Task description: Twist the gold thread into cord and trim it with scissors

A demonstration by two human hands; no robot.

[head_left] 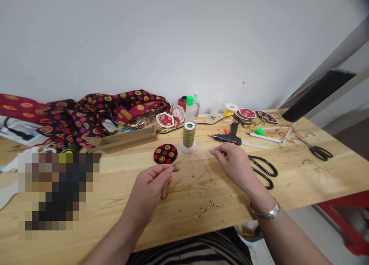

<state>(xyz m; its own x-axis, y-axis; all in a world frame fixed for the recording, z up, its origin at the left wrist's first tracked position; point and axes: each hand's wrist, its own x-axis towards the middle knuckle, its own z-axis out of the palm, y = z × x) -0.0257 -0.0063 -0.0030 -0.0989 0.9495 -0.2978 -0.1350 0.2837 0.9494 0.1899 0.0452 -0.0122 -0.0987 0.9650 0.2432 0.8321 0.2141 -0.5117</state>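
Note:
My left hand (pixel 150 188) hovers over the wooden table (pixel 86 215), fingers pinched on a thin olive-green thread (pixel 178 163) near a round black patch with red and yellow dots (pixel 165 154). My right hand (pixel 233 163), a silver bracelet on its wrist, is pinched shut about the thread's other end, though the strand there is too fine to see. Just behind, between both hands, stands a spool of olive thread (pixel 189 136).
A black glue gun (pixel 229 137), black scissors (pixel 263 171), a second pair of scissors (pixel 317 149), white sticks, small bottles (pixel 191 107), a yellow ribbon roll (pixel 230 110), patterned patches, a cardboard box (pixel 123 139) and red-black printed fabric (pixel 86 115) lie across the table. A blurred patch covers the left.

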